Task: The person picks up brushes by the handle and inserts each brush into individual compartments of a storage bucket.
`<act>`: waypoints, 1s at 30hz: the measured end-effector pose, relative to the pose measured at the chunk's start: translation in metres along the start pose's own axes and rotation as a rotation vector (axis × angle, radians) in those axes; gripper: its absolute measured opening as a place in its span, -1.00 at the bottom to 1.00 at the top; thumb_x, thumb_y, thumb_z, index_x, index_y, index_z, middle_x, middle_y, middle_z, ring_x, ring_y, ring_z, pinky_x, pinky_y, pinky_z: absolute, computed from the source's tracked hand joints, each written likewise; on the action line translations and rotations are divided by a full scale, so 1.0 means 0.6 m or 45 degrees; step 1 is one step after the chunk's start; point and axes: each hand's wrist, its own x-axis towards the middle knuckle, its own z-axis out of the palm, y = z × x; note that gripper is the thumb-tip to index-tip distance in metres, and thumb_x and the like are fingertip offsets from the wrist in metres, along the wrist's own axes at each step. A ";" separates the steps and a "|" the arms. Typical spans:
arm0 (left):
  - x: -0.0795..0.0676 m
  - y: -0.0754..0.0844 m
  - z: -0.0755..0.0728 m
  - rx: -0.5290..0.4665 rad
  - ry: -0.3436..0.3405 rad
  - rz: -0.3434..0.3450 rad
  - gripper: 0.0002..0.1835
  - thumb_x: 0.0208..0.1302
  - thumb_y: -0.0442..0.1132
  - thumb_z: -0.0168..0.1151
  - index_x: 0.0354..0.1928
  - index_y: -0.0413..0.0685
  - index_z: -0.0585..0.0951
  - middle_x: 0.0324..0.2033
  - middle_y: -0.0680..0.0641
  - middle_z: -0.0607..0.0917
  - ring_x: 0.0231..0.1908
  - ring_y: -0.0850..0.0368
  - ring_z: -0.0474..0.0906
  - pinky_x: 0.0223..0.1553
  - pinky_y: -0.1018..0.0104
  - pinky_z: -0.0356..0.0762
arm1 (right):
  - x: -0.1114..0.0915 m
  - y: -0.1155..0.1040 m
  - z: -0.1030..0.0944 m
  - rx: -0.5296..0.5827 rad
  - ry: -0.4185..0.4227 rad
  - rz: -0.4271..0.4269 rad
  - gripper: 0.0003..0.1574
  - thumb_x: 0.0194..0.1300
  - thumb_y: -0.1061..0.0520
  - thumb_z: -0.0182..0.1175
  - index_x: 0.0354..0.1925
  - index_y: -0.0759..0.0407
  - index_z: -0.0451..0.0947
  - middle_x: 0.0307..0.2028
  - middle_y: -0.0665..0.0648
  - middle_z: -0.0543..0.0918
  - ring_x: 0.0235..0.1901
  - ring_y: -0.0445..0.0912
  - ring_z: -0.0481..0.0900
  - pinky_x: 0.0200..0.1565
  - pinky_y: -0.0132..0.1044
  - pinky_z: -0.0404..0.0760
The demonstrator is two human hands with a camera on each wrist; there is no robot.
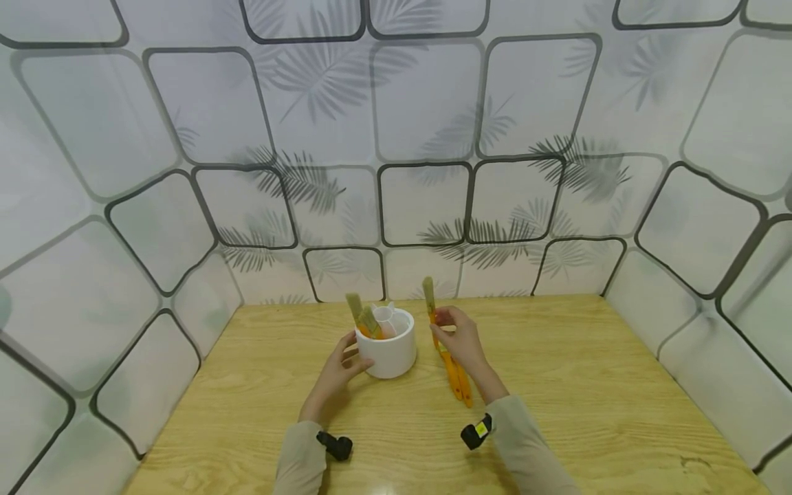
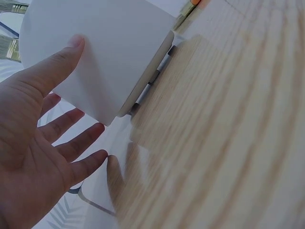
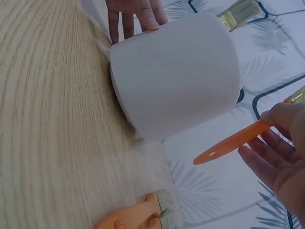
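Note:
A round white container (image 1: 390, 359) stands on the table, with two brushes (image 1: 355, 307) leaning in it, bristles up. My left hand (image 1: 336, 371) holds its left side; in the left wrist view the thumb lies on the white wall (image 2: 114, 43) and the other fingers spread around behind. To the right of the container, my right hand (image 1: 463, 338) pinches a paintbrush (image 1: 430, 294) by its orange handle, bristles upward. The handle's end (image 3: 224, 148) points freely out of the fingers in the right wrist view. Below that hand, two orange-handled paintbrushes (image 1: 452, 377) lie side by side.
A small white cup-shaped piece (image 1: 385, 315) sits inside the container. The light wooden table (image 1: 260, 405) reaches back to a patterned cloth wall (image 1: 427, 206), which also closes in both sides. A black wrist camera (image 1: 475, 434) is strapped on each sleeve.

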 end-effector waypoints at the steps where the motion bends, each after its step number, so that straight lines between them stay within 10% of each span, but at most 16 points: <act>1: 0.000 0.000 0.000 -0.001 0.001 0.002 -0.19 0.16 -0.28 0.29 0.40 -0.10 0.09 0.30 -0.35 0.20 0.24 -0.38 0.21 0.20 -0.22 0.27 | 0.000 -0.001 0.000 0.000 -0.009 0.003 -0.73 0.13 0.34 0.27 -0.15 0.31 0.53 -0.29 0.22 0.63 -0.26 0.06 0.61 -0.33 -0.32 0.69; 18: -0.002 -0.001 -0.002 0.005 -0.015 -0.015 -0.18 0.17 -0.24 0.29 0.41 -0.06 0.08 0.31 -0.33 0.19 0.25 -0.36 0.21 0.19 -0.18 0.31 | 0.006 -0.036 0.005 0.055 -0.037 -0.037 -0.73 0.14 0.35 0.25 -0.13 0.33 0.53 -0.25 0.25 0.63 -0.20 0.07 0.60 -0.28 -0.30 0.69; 30: 0.021 -0.054 -0.002 0.009 0.030 0.027 -0.18 0.11 -0.17 0.35 0.38 0.09 0.15 0.29 -0.25 0.25 0.22 -0.31 0.28 0.17 -0.16 0.35 | 0.018 -0.033 0.014 0.051 -0.045 -0.071 -0.72 0.16 0.32 0.24 -0.11 0.23 0.52 -0.21 0.18 0.61 -0.18 0.02 0.60 -0.25 -0.30 0.68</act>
